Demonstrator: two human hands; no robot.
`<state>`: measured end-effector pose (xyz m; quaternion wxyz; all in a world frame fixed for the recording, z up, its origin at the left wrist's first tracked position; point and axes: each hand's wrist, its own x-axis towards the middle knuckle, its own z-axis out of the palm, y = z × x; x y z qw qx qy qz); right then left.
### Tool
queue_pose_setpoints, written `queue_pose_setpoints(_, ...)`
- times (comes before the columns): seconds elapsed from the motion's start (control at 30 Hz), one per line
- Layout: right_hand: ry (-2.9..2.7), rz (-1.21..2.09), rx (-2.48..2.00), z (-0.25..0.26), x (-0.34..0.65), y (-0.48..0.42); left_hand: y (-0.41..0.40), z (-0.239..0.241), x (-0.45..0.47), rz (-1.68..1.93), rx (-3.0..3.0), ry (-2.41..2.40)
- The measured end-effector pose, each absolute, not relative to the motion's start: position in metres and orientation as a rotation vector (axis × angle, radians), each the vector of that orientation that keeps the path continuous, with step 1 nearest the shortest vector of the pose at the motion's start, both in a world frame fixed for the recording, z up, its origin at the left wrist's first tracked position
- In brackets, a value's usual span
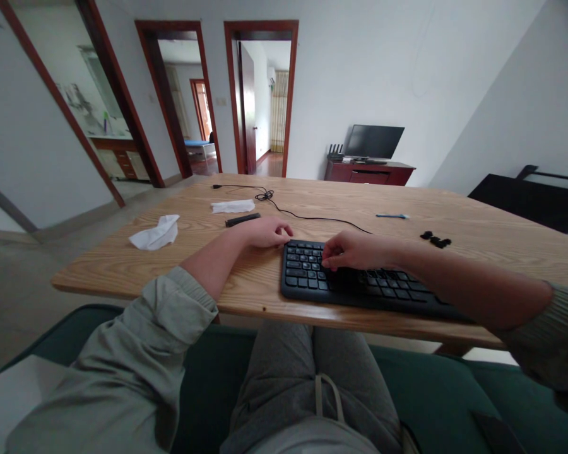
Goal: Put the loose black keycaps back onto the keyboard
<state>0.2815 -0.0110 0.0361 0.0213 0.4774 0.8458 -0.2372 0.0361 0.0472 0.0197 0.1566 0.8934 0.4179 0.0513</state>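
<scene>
Apparently you are working on the keyboard atop the worktop: right hand pinched together, contents unclear; left hand at the keyboard's corner, grip indeterminable. Next move likely calls for steadiness.

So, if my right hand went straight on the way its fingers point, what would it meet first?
Most likely the black rectangular keyboard: the fingers of your right hand angle left and down over it, perhaps touching; any gap is hard to judge.
</scene>
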Motion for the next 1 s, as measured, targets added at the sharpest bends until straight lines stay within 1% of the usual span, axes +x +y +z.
queue_pose_setpoints(0.2, 2.564, -0.92, 1.522, 0.034, 0.286, -0.003, 0.047, 0.021, 0.036, 0.148, 2.569, 1.193)
queue_pose_setpoints(0.27, 2.585, -0.914, 1.554, 0.033, 0.286, -0.004, 0.046, 0.022, 0.036, 0.15, 2.573, 1.192)
queue_pose_setpoints(0.43, 2.832, -0.546, 1.571, 0.03, 0.287, -0.013, 0.044, 0.025, 0.037, 0.144, 2.554, 1.22)
queue_pose_setpoints(0.57, 2.914, -0.236, 1.588, 0.026, 0.292, -0.02, 0.043, 0.025, 0.036, 0.142, 2.555, 1.23)
queue_pose_setpoints(0.67, 3.017, 0.007, 1.488, 0.026, 0.296, -0.022, 0.045, 0.023, 0.036, 0.147, 2.558, 1.218)
queue_pose_setpoints(0.83, 3.172, 0.159, 1.056, 0.026, 0.289, -0.017, 0.049, 0.02, 0.035, 0.15, 2.574, 1.212)
queue_pose_setpoints(0.9, 3.146, 0.214, 0.997, 0.025, 0.283, -0.014, 0.05, 0.02, 0.035, 0.142, 2.579, 1.219)
queue_pose_setpoints(1.0, 3.115, 0.213, 1.026, 0.022, 0.279, -0.011, 0.049, 0.021, 0.035, 0.151, 2.583, 1.216)
